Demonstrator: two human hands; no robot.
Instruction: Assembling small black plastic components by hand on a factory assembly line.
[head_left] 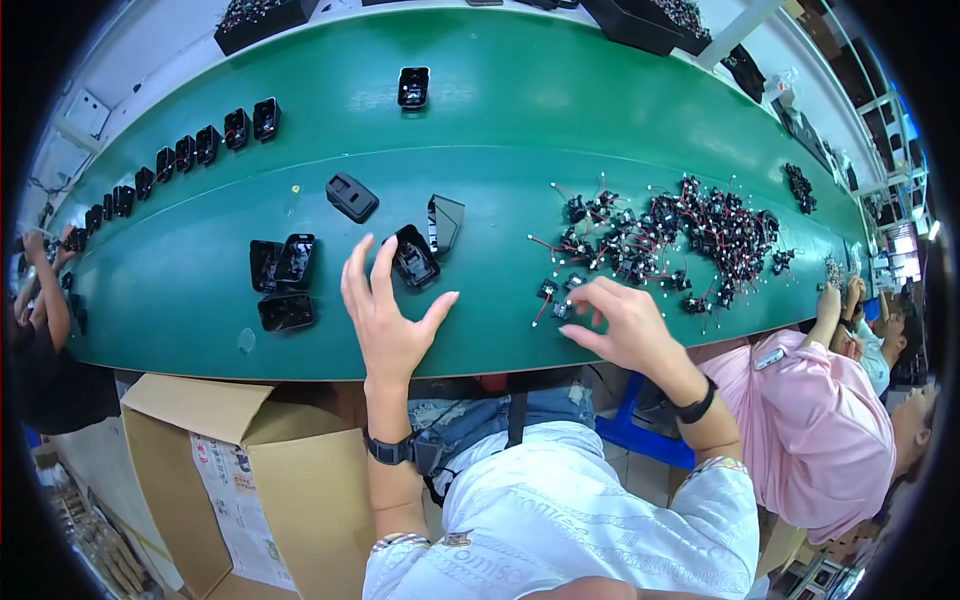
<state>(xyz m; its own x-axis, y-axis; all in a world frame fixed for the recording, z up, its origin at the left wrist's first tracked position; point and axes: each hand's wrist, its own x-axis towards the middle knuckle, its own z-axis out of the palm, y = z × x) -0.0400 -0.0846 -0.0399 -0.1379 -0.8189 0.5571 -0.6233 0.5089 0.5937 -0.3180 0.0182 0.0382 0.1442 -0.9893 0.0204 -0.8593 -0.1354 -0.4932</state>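
Three open black plastic housings (285, 275) sat clustered, seemingly for easy reach. The empty left hand (385, 315) spread wide beside a single open black housing (415, 262), perhaps to steady it; the right hand (622, 318) curled, half-open, near red-wired black modules (650, 245), likely heaped for that side, any grip unclear.

Bench (500, 110) and wired parts (690, 222) show a workshop

A cardboard box (310, 495) stands open at the lower left of the frame; a blue stool (645, 442) is right of lower centre. One co-worker in pink (815, 430) is at right, another in black (65, 385) at far left. Black bins (632, 28) sit along the top edge.
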